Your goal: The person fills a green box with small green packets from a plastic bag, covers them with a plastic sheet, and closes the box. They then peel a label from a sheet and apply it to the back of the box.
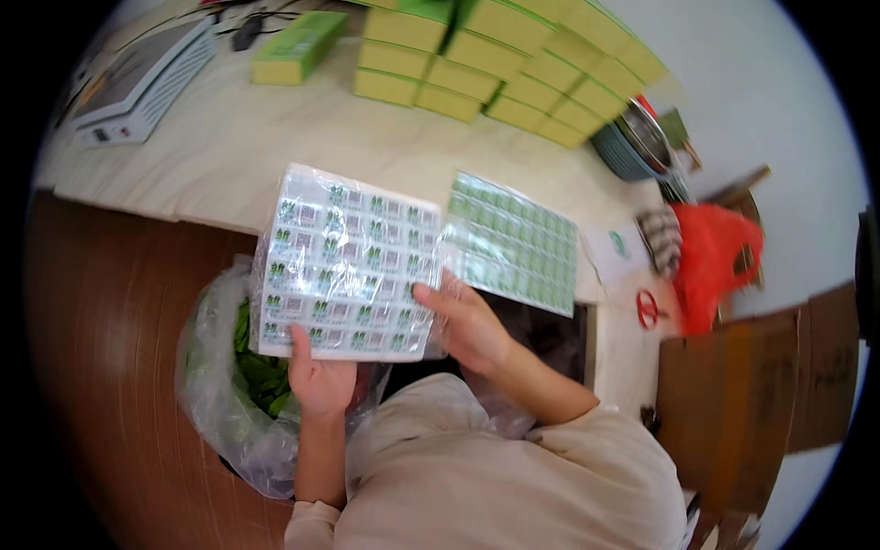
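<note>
Both hands are on the pack [353,266], a wrapped stack of white label sheets, which is held up off the worktop [275,128], before its front edge and over the person's lap. The left hand [323,380] has its thumb on the face at the lower left corner; its fingers go underneath, out of sight. The right hand [472,325] pinches the right side low down, thumb on top, the other fingers mostly hidden behind. Neither hand is free.

The pack looks nearly square from here, so which way its long axis runs is hard to tell; its face is turned up toward the person, slightly skewed.

The green sheet [515,243] lies on the worktop just right of the pack, close to the front edge. Its long axis runs roughly along that edge, right end nearer the person. The right hand is clearly the nearer one, just short of the sheet's near left corner; whether they touch I cannot tell.

Along the worktop's back edge is the stack of boxes [458,78]. Red scissors [648,310] lie toward the right end, beside a red bag [710,261]. Below the front edge, left of the left hand, a clear bag [215,385] holds leaves [266,374].
</note>
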Motion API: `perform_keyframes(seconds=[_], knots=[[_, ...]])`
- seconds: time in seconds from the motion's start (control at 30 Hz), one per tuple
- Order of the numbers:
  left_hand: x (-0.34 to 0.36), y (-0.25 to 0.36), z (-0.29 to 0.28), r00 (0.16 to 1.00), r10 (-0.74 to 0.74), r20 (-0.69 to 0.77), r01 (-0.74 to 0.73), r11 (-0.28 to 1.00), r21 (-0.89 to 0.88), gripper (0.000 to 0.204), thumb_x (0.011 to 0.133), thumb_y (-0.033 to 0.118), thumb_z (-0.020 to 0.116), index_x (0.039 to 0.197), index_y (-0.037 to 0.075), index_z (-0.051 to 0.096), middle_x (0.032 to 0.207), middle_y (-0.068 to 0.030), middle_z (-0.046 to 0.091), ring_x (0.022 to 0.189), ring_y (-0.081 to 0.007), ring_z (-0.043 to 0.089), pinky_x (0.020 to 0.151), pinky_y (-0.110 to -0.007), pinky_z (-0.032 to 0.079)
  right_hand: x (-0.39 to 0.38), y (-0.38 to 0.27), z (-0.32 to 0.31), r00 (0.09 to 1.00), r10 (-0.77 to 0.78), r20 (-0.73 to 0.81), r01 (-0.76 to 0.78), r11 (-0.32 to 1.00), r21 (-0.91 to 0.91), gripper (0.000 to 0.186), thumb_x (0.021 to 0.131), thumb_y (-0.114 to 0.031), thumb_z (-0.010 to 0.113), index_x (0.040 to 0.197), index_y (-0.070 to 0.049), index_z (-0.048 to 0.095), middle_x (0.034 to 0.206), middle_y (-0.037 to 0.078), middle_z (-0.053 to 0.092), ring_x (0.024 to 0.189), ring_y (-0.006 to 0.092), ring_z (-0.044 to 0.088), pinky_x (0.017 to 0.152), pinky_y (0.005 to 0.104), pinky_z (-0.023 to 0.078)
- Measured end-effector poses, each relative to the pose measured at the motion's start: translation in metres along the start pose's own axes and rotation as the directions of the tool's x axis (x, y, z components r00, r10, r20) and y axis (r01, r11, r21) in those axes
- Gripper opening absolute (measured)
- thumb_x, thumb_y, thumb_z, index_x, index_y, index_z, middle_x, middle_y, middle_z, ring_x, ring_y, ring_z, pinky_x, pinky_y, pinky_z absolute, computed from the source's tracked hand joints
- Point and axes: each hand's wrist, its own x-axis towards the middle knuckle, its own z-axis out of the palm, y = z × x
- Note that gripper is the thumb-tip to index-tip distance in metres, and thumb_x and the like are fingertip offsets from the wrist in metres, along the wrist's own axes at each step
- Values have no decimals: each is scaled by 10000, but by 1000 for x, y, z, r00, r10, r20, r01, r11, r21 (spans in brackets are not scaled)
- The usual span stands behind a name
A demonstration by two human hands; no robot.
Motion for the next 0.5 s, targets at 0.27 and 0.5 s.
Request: perform_keyframes(seconds=[0.27,0.5], knots=[[8,-36,28,971,-214,112,111,808,579,497,993,213,350,1441,7,286,1445,-162,378,1298,-248,402,1094,-379,282,-105,-50,-66,796,-419,-437,256,887,-383,416,867,-80,579,1273,-42,495,1223,58,574,1131,171,520,993,325,382],[-5,-31,34,922,-369,117,222,751,622,430,984,224,426,1360,16,426,1331,-124,503,1143,-184,514,970,-315,388,-288,-135,-136,559,-386,-734,-119,839,-532,375,778,-79,570,1147,-14,584,1046,85,633,942,200,608,859,341,465]])
